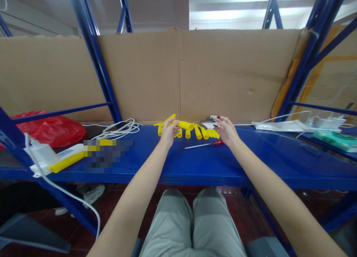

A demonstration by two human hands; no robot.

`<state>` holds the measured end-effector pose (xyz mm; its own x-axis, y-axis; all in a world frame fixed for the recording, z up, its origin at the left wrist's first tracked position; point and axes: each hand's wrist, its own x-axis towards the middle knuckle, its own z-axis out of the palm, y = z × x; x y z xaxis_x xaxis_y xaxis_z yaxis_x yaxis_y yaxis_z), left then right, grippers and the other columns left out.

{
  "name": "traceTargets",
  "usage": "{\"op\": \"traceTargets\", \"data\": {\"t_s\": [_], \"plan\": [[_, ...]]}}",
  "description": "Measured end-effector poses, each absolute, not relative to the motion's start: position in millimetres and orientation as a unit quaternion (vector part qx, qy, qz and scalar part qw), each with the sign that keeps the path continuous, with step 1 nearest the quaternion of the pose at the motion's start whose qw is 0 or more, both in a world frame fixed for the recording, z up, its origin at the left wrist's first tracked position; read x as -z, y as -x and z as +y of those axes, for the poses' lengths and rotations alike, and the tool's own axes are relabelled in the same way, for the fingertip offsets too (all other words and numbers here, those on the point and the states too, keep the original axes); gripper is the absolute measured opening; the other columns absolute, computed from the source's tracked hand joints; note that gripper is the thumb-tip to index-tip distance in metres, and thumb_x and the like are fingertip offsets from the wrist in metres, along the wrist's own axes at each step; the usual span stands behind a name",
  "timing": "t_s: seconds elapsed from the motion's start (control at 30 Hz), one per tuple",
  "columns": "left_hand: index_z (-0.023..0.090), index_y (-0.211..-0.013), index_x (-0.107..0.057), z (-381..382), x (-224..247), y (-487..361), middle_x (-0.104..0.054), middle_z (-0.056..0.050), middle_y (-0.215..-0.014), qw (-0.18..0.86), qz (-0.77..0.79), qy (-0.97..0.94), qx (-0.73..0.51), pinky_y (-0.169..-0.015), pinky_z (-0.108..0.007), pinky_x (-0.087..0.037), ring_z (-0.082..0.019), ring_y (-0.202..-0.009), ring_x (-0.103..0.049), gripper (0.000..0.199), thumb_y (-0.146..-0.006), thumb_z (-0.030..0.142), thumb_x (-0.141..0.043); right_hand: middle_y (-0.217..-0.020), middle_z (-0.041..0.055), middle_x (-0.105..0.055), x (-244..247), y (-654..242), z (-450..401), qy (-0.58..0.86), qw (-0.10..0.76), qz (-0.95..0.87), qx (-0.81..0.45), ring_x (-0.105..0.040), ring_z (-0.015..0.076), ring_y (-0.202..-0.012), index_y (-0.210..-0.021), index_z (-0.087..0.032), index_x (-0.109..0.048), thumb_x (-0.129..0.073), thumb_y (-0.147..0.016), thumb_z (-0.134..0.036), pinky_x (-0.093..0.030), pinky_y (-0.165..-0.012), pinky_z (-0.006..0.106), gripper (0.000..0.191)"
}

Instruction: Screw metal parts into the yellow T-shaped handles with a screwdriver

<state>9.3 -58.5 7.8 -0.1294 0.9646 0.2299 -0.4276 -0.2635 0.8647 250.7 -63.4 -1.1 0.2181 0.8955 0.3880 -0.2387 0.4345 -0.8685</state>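
My left hand (168, 133) is closed around a yellow tube (185, 125), which points to the right above the table. Below and beside it, several more yellow tubes (198, 132) lie in a row along the back of the blue table. My right hand (226, 131) has its fingers drawn together at a small black-and-white piece (214, 117), too small to make out. A greyish, shiny item (208, 124) lies just left of those fingers, partly hidden. Close below the right hand rests a screwdriver (218, 142) with a red handle, its shaft pointing left.
Cardboard (223, 71) stands behind the blue table (192, 166). White cable (122, 130), a red plastic bag (52, 127) and a white power strip (67, 153) are at left. A green packet (336, 140) lies at right. Blue posts (95, 60) rise at both sides.
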Motion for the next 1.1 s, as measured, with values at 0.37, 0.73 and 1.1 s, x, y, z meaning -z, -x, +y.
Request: {"op": "traceTargets", "data": {"t_s": [0.37,0.73,1.1], "plan": [[0.018,-0.099,-0.061,-61.4,-8.6,-11.7,-0.063,0.004,-0.067,0.522,0.318,-0.395,-0.686,-0.048,-0.016,-0.043,-0.006,-0.048,-0.057,0.036,-0.065,0.016,-0.075,-0.063,-0.008,-0.057,-21.5,-298.9,-71.8,0.376,0.81,-0.177,-0.414,-0.054,0.007,-0.054,-0.072,-0.02,-0.046,-0.055,-0.069,-0.011,-0.048,-0.055,0.022,0.012],[0.018,-0.09,-0.058,-66.8,-11.4,-15.4,-0.06,0.005,-0.066,0.538,0.326,-0.402,-0.666,-0.047,-0.017,-0.042,-0.006,-0.048,-0.055,0.032,-0.063,0.018,-0.075,-0.067,-0.0064,-0.06,-28.5,-326.9,-24.3,0.445,0.794,-0.219,-0.351,-0.058,0.0066,-0.059,-0.074,-0.019,-0.049,-0.063,-0.077,-0.01,-0.049,-0.059,0.02,0.016],[0.02,-0.08,-0.054,-70.2,-8.4,-21.7,-0.062,0.005,-0.07,0.554,0.316,-0.413,-0.65,-0.049,-0.018,-0.041,-0.009,-0.055,-0.058,0.032,-0.057,0.02,-0.076,-0.065,-0.004,-0.058,-40.6,-313.1,34.6,0.466,0.767,-0.283,-0.338,-0.06,0.0064,-0.058,-0.075,-0.019,-0.048,-0.057,-0.084,-0.009,-0.05,-0.052,0.015,0.017]]}}
